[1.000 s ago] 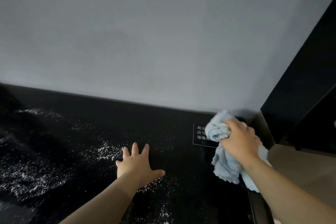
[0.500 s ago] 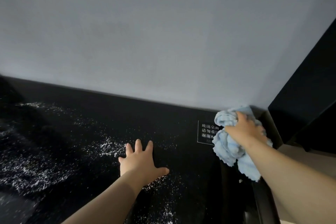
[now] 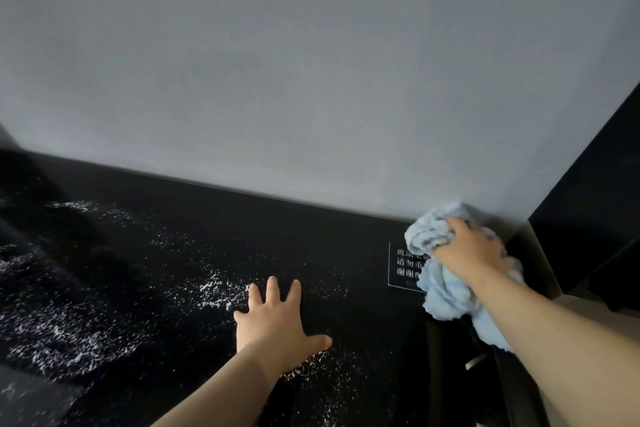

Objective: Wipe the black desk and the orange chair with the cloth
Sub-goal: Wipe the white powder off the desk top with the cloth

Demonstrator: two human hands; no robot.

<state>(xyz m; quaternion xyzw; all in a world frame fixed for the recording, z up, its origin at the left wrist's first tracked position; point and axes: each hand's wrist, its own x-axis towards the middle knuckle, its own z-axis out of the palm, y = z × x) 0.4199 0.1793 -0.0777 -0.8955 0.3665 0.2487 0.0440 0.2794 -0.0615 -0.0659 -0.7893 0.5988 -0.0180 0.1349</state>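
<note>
The black desk [image 3: 332,246] fills the lower part of the view, its top speckled with white powder at the left and centre. My right hand [image 3: 467,246] grips a bunched light blue cloth [image 3: 443,291] at the desk's far right corner, close to the grey wall. The cloth covers part of a small label with white characters [image 3: 405,263]. My left hand [image 3: 277,315] rests flat on the desk near the centre with fingers spread. The orange chair is not in view.
A grey wall [image 3: 311,62] rises right behind the desk. A tall black panel [image 3: 595,211] stands at the right, with beige floor [image 3: 588,308] below it. The desk's right edge [image 3: 512,381] runs under my right forearm.
My right hand has pushed the cloth farther back along the right edge, up to the corner by the wall. My left hand has stayed flat in place.
</note>
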